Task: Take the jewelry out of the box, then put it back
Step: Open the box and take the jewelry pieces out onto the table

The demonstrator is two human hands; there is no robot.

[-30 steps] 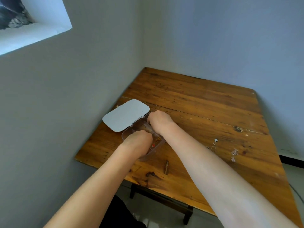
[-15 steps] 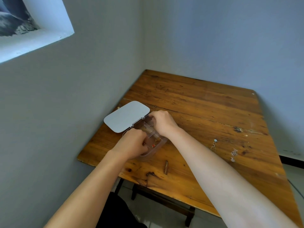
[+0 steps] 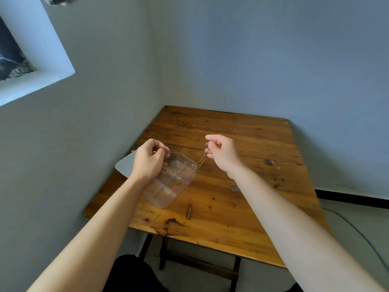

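Observation:
A clear plastic compartment box [image 3: 171,182] lies open on the wooden table [image 3: 231,207], its grey lid [image 3: 124,165] folded back to the left. Small red and gold pieces sit in one middle compartment. My right hand [image 3: 222,153] is raised above the box's right rim, pinching a thin silver chain [image 3: 201,159] that hangs down toward the rim. My left hand [image 3: 148,163] hovers over the box's far left part with fingers curled; what it pinches is too small to tell.
A small silver piece of jewelry [image 3: 234,187] lies on the table right of the box. A dark sliver of wood [image 3: 189,211] lies near the front. Walls close the table's left and far sides. A cable runs on the floor at right.
My right hand has lifted out of the box and moved right, drawing up a silver chain. My left hand has risen to the box's far left. The camera has tilted upward.

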